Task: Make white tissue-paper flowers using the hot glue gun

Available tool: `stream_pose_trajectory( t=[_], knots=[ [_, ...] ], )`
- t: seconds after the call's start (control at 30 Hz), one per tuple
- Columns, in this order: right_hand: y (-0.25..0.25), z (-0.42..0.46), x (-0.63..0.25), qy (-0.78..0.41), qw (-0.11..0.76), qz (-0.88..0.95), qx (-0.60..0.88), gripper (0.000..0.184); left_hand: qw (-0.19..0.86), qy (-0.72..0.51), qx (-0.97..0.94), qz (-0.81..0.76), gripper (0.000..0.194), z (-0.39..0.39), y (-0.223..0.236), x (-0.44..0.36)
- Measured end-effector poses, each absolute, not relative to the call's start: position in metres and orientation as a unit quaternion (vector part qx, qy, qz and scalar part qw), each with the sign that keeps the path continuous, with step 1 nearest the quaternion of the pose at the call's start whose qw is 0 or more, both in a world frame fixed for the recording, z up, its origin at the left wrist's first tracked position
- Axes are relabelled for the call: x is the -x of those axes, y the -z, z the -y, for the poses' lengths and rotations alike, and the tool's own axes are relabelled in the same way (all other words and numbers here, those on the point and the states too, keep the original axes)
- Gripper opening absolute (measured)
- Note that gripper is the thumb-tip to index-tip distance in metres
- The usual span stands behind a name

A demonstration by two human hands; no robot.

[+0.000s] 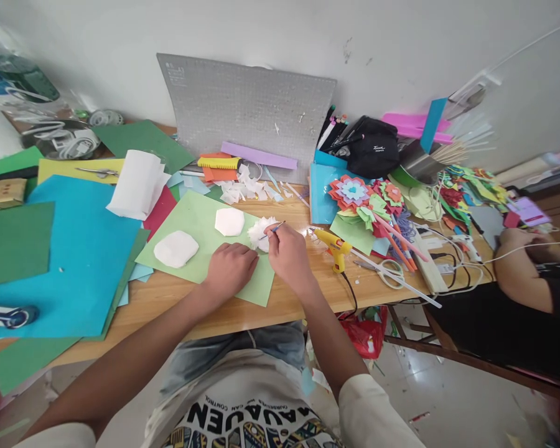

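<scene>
My right hand [288, 256] pinches a slim, pen-like tool [277, 228] with a bluish shaft, over a frilled white paper piece [257, 234]. That piece lies near the right edge of a light green sheet [196, 218], partly covered by my fingers. Just below and left of it, my left hand [231, 269] rests on the green sheet with its fingers curled under; whatever they may grip is hidden. Two more white paper shapes lie on the sheet: a rounded stack [176, 249] at the left and a smaller angular one [229, 222] above my left hand.
A yellow glue gun [335, 247] lies right of my hands, near scissors [391, 274] and paper flowers [354, 194]. White scraps [245, 186] and a yellow cutter [219, 162] lie behind. Blue card [84, 249] covers the left. Another person's arm [522, 270] is at far right.
</scene>
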State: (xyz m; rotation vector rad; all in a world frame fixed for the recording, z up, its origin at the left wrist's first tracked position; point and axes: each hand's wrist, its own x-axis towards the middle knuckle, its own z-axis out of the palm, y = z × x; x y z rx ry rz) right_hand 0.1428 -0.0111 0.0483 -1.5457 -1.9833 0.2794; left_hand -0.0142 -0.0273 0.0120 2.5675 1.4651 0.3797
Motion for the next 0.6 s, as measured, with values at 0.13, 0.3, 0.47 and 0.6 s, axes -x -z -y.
stream_pose_trajectory(
  t=[0.13, 0.3, 0.47, 0.6],
  knots=[
    [-0.046, 0.015, -0.143, -0.113, 0.326, 0.75, 0.564, 0.019, 0.078, -0.094, -0.862, -0.493, 0.026, 0.03, -0.017, 0.013],
    [-0.048, 0.024, -0.145, -0.125, 0.414, 0.722, 0.54, 0.02, 0.072, -0.069, -0.866, -0.489, 0.027, 0.033, -0.019, 0.011],
    [-0.06, 0.037, -0.15, -0.125, 0.469, 0.697, 0.528, 0.017, 0.068, -0.052, -0.87, -0.486, 0.028, 0.033, -0.023, 0.011],
    [-0.053, 0.056, -0.171, -0.087, 0.472, 0.702, 0.526, 0.017, 0.072, -0.05, -0.873, -0.48, 0.023, 0.042, -0.028, 0.006]
  ],
)
